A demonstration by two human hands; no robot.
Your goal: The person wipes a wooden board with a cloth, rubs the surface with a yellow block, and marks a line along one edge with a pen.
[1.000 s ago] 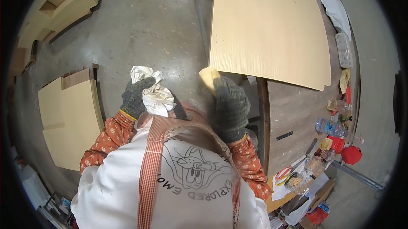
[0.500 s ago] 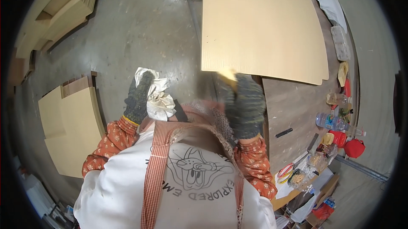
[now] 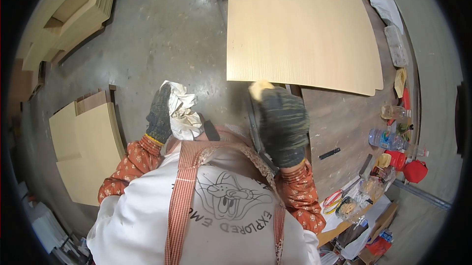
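A dark knitted glove covers my left hand (image 3: 158, 117), which is closed on a crumpled white cloth (image 3: 183, 112) in front of my waist. My right hand (image 3: 284, 127), in a dark striped glove, is slightly blurred. Its fingers are wrapped round a small pale-yellow block (image 3: 259, 89), whose exact kind I cannot make out. The block is at the near edge of a large pale wood-grain board (image 3: 300, 33), close to its left corner. Whether it touches the board's edge is hard to tell.
Under the board extends a brown worktable (image 3: 339, 127). Bottles (image 3: 386, 139), a red container (image 3: 415, 171) and scissors (image 3: 332, 199) line its right side. Cut boards (image 3: 91, 152) stand at the left, with a larger stack (image 3: 81, 14) at far left.
The yellow block and my right hand have shifted slightly left and stay by the board's near edge. My left hand keeps the white cloth. The whole view has moved a little.
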